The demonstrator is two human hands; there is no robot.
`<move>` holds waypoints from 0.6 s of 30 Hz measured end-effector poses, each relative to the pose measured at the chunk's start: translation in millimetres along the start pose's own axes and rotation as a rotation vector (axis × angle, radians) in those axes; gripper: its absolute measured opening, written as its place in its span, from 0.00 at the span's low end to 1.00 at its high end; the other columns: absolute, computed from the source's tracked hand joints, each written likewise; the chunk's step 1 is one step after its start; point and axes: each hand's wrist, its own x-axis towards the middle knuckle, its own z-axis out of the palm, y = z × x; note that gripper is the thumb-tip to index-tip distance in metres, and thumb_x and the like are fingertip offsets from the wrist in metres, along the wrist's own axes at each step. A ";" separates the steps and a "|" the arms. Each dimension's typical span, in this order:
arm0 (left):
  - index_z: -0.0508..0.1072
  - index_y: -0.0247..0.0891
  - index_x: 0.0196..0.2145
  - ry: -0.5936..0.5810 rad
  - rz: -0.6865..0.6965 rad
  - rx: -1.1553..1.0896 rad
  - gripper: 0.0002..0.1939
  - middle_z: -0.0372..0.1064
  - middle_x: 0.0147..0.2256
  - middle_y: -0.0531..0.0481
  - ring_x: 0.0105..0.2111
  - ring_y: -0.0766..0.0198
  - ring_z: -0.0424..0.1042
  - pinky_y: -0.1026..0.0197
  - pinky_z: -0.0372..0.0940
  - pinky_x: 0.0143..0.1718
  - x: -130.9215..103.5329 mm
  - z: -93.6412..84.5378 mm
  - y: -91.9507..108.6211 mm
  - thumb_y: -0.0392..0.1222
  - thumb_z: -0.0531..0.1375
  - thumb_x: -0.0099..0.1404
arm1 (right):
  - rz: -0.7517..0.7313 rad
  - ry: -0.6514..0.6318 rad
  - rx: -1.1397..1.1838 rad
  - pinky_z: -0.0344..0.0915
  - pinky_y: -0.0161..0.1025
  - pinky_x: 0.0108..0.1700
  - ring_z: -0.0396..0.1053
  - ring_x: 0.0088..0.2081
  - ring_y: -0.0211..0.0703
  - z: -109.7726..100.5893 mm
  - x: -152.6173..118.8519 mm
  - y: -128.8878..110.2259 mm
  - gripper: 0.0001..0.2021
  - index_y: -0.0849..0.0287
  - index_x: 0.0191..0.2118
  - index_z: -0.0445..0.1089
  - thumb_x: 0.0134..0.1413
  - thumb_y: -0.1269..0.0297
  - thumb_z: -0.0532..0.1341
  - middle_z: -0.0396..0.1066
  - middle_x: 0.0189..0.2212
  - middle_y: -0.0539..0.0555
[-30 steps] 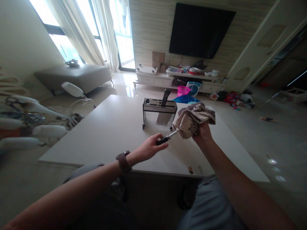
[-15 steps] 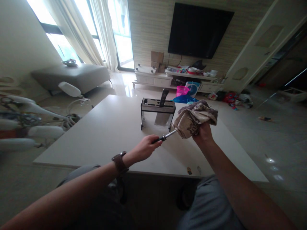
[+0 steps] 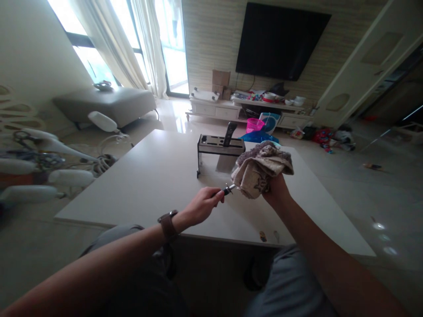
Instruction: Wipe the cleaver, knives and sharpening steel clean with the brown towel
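Note:
My left hand (image 3: 206, 203) is closed around the black handle of a sharpening steel (image 3: 226, 190), which points away to the right. A short stretch of its metal rod shows past the guard; the rest is hidden in a brown and grey cloth (image 3: 256, 174). My right hand (image 3: 276, 189) is closed on that bunched cloth from below and behind, wrapping it about the rod. Just beyond stands a knife block (image 3: 216, 144) with a slotted top and clear sides. One broad-bladed knife (image 3: 229, 134) sits in it, its black handle upright.
The white table (image 3: 148, 185) carries two small stickers (image 3: 262, 236) near its front edge. Beyond its far edge are a blue plastic item (image 3: 259, 137) and a pink basket (image 3: 254, 125). A white lamp-like fixture (image 3: 72, 178) stands left of the table.
The cloth and my right hand have moved left and slightly down along the rod toward the handle, so less bare metal shows. My left hand still grips the handle.

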 end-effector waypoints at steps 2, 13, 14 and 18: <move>0.72 0.36 0.29 0.020 0.017 -0.009 0.21 0.53 0.20 0.57 0.22 0.67 0.53 0.63 0.49 0.23 2.2 0.3 -3.4 0.55 0.54 0.70 | 0.062 0.017 0.007 0.75 0.52 0.58 0.78 0.49 0.51 8.9 -8.8 6.6 0.14 0.51 0.39 0.74 0.45 0.57 0.73 0.81 0.42 0.49; 0.69 0.35 0.24 0.009 0.121 -0.130 0.11 0.64 0.26 0.53 0.27 0.66 0.58 0.64 0.58 0.29 5.0 4.0 -7.0 0.44 0.56 0.60 | 0.083 -0.016 -0.063 0.71 0.54 0.61 0.75 0.54 0.53 49.0 -49.9 23.9 0.16 0.49 0.42 0.72 0.46 0.60 0.72 0.80 0.49 0.52; 0.70 0.35 0.24 0.006 0.121 -0.132 0.11 0.64 0.25 0.53 0.28 0.66 0.58 0.64 0.58 0.29 4.7 4.4 -7.4 0.43 0.56 0.59 | 0.088 -0.005 -0.067 0.71 0.54 0.61 0.75 0.54 0.52 50.1 -50.9 23.5 0.16 0.49 0.42 0.72 0.46 0.59 0.72 0.79 0.49 0.52; 0.73 0.34 0.25 0.003 0.116 -0.155 0.10 0.63 0.24 0.54 0.27 0.66 0.57 0.64 0.58 0.29 4.1 6.8 -12.2 0.41 0.56 0.58 | 0.104 0.021 -0.071 0.69 0.54 0.63 0.75 0.55 0.52 48.9 -52.4 23.8 0.19 0.50 0.45 0.72 0.45 0.60 0.73 0.80 0.49 0.52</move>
